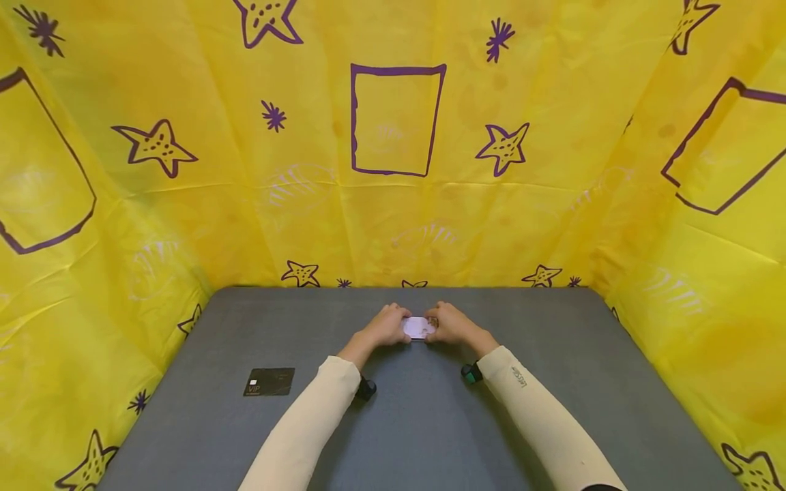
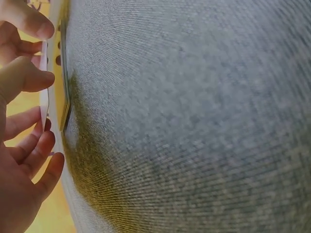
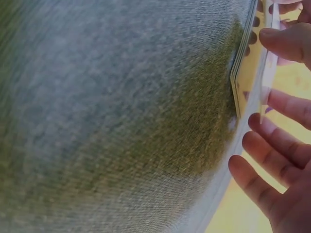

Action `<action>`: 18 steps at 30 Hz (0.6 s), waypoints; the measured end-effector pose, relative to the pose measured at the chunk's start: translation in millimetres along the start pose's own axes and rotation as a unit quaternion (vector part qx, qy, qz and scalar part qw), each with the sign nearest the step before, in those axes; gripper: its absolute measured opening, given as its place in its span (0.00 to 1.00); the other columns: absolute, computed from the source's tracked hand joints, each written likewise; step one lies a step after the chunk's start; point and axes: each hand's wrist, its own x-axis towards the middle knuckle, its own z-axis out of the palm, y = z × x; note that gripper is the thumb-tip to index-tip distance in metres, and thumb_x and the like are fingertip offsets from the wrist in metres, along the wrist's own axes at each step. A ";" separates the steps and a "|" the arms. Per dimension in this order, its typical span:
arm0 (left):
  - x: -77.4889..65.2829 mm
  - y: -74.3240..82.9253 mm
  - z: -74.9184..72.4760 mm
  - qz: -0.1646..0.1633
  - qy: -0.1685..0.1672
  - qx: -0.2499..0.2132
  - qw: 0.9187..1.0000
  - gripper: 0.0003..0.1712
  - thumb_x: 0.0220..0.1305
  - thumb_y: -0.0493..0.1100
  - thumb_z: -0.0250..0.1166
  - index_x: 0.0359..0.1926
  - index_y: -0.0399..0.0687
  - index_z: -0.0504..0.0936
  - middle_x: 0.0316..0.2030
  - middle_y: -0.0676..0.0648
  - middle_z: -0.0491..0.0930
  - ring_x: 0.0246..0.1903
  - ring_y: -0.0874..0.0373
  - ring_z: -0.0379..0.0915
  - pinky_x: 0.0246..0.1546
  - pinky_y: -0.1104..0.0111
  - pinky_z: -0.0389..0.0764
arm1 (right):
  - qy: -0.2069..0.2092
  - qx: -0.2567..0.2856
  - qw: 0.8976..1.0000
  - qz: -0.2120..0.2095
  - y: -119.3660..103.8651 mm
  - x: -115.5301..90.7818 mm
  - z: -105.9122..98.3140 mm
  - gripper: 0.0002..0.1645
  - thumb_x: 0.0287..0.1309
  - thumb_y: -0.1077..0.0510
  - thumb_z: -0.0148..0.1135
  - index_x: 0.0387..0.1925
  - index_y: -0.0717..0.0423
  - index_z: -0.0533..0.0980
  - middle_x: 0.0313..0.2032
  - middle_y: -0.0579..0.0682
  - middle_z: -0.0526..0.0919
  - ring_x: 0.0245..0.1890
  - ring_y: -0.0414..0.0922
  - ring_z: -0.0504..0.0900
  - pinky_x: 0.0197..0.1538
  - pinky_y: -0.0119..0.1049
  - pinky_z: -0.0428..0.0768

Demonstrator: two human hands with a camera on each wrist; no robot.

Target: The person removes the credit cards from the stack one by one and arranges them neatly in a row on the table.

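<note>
Between both hands, near the far side of the table, is a small pale card [image 1: 417,328] with pinkish and brown patches at its right end. My left hand [image 1: 388,324] pinches its left end between thumb and fingers. The right hand [image 1: 451,323] pinches the opposite end the same way. Seen edge-on in the left wrist view, the card [image 2: 44,94] is lifted off the tabletop. Under it lies a thin stack of flat cards [image 3: 238,68] on the table, its glossy top reflecting yellow.
A black card [image 1: 270,382] marked VIP lies flat on the grey table [image 1: 417,423], left of the left forearm. Yellow cloth [image 1: 393,225] with purple drawings hangs behind the table and along both sides.
</note>
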 end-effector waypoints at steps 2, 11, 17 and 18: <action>0.1 -0.3 -0.1 0.002 -0.001 0.000 1.000 0.31 0.55 0.46 0.72 0.59 0.42 0.77 0.52 0.42 0.75 0.49 0.52 0.67 0.49 0.62 0.72 | 0.000 0.002 1.000 0.003 0.4 -0.4 -0.2 0.27 0.46 0.53 0.73 0.49 0.59 0.81 0.37 0.53 0.77 0.35 0.44 0.69 0.36 0.34 0.67; -1.0 -3.7 1.0 0.008 0.015 -0.013 1.000 0.31 0.54 0.45 0.72 0.59 0.43 0.78 0.52 0.41 0.75 0.51 0.49 0.67 0.50 0.59 0.71 | 0.012 -0.004 1.000 0.010 3.6 -0.4 3.5 0.26 0.46 0.51 0.73 0.47 0.60 0.81 0.39 0.52 0.79 0.36 0.45 0.71 0.40 0.37 0.71; -2.9 -7.5 2.5 0.007 0.030 -0.021 0.999 0.30 0.52 0.46 0.73 0.56 0.42 0.80 0.50 0.42 0.77 0.50 0.49 0.68 0.50 0.59 0.71 | 0.022 0.003 1.000 0.002 3.9 -3.5 5.4 0.27 0.45 0.51 0.73 0.47 0.61 0.81 0.40 0.54 0.79 0.38 0.46 0.72 0.42 0.40 0.72; -3.5 -7.9 2.3 0.009 0.033 -0.023 0.999 0.29 0.52 0.46 0.73 0.56 0.42 0.80 0.50 0.42 0.77 0.50 0.49 0.68 0.50 0.59 0.71 | 0.023 0.006 1.000 0.002 3.7 -4.1 5.6 0.27 0.45 0.51 0.73 0.47 0.61 0.81 0.40 0.54 0.79 0.38 0.47 0.72 0.42 0.40 0.72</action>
